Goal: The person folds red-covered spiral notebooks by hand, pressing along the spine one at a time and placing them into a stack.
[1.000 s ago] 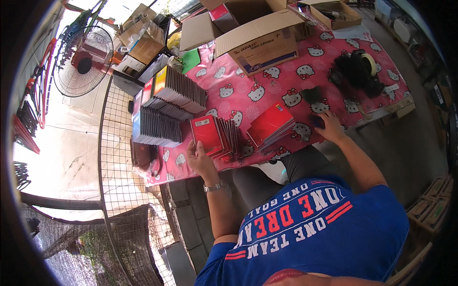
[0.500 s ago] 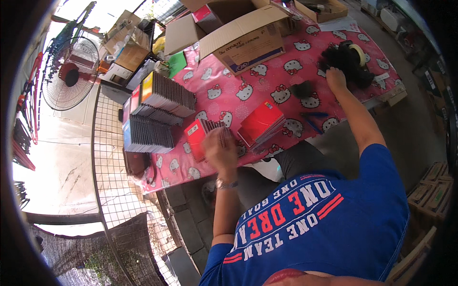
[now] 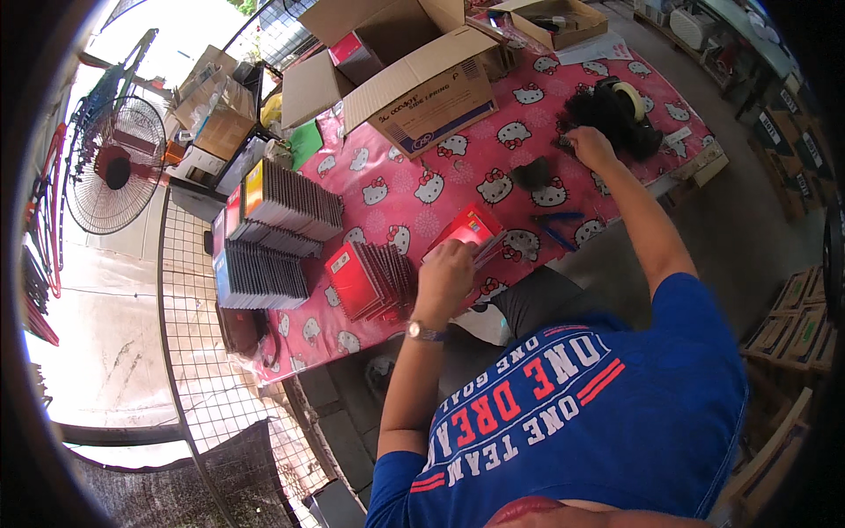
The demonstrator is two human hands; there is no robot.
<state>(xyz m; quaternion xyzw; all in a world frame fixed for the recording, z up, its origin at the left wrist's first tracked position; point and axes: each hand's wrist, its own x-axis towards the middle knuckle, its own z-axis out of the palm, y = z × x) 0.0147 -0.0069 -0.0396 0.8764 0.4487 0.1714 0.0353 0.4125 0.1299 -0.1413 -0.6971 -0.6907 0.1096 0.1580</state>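
Observation:
My left hand [image 3: 444, 277] is at the near left side of a small stack of red notebooks [image 3: 482, 227], its fingers curled and closed on the top notebook's edge. Just left of it stands a fanned pile of red spiral notebooks [image 3: 370, 277]. Farther right, my right hand [image 3: 593, 148] reaches to a tangled heap of thin black strands [image 3: 588, 113], fingers drawn together on some of them. Close behind the heap is a black tape dispenser [image 3: 650, 136] with a cream tape roll [image 3: 629, 102].
Blue-handled pliers [image 3: 558, 227] and a dark lump [image 3: 532, 174] lie on the pink patterned tablecloth [image 3: 387, 167]. Tall notebook stacks [image 3: 286, 207] stand at left. An open carton [image 3: 440, 104] and a shallow box [image 3: 563, 19] are at the back; a fan [image 3: 114, 167] stands far left.
My left hand has moved right, from the fanned red notebooks to the other red stack. My right hand stays at the black strands. The whole view has shifted slightly.

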